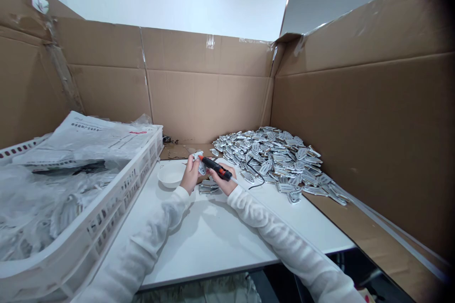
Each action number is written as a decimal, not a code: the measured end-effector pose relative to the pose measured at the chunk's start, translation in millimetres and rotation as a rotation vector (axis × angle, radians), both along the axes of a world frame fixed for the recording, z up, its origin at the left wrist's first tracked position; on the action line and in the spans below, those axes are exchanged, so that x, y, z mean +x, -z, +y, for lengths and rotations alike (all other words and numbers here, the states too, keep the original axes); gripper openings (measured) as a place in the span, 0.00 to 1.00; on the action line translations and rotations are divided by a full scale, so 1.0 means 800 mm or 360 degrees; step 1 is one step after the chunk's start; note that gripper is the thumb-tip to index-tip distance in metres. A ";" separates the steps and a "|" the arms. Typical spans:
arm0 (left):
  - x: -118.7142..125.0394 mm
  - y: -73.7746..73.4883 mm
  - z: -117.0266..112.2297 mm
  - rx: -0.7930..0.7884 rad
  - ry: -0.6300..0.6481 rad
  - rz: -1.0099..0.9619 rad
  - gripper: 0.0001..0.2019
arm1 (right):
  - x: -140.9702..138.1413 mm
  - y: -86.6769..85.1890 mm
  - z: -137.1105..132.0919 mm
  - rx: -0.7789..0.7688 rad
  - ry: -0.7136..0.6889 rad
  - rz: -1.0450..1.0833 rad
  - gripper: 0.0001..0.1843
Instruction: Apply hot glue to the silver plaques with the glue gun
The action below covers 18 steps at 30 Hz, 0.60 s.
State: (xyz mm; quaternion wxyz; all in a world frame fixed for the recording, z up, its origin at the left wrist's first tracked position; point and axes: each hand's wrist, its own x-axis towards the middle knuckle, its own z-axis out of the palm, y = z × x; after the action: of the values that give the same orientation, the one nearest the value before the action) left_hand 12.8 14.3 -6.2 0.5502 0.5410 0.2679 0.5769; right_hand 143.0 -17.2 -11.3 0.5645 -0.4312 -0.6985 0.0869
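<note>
My left hand pinches a small grey-and-white flat piece, holding it up over the table. In my right hand is a black and orange glue gun, its orange tip pointing left and touching or very near that piece. A white glue stick comes out of its rear end. Beneath the hands, a few similar pieces lie on the white table. A shallow white dish sits just left of my left hand. My right palm partly hides the tool's grip.
A large heap of similar flat pieces spreads at the back right, with a black cable in front. On the left stands a white plastic basket holding plastic bags and a printed sheet. Cardboard walls enclose the table.
</note>
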 end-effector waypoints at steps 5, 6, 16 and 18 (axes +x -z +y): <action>0.000 0.002 0.001 -0.0003 -0.0010 0.0006 0.14 | 0.000 -0.001 -0.001 -0.0010 -0.0012 0.0014 0.11; 0.000 0.002 0.001 -0.0002 -0.0013 0.0003 0.15 | -0.001 -0.001 -0.002 -0.0012 -0.0015 0.0017 0.11; 0.001 -0.001 -0.004 0.0008 -0.0013 0.0019 0.15 | -0.001 -0.002 -0.003 -0.0023 -0.0023 0.0027 0.11; 0.001 -0.002 -0.004 -0.0002 -0.0019 0.0023 0.15 | -0.001 -0.003 -0.003 -0.0026 -0.0013 0.0041 0.11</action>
State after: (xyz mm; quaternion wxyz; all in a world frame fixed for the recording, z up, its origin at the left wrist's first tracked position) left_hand 13.8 10.9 -4.2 0.5451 0.5432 0.2755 0.5761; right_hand 141.8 -19.5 -9.1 0.5694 -0.4318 -0.6922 0.1004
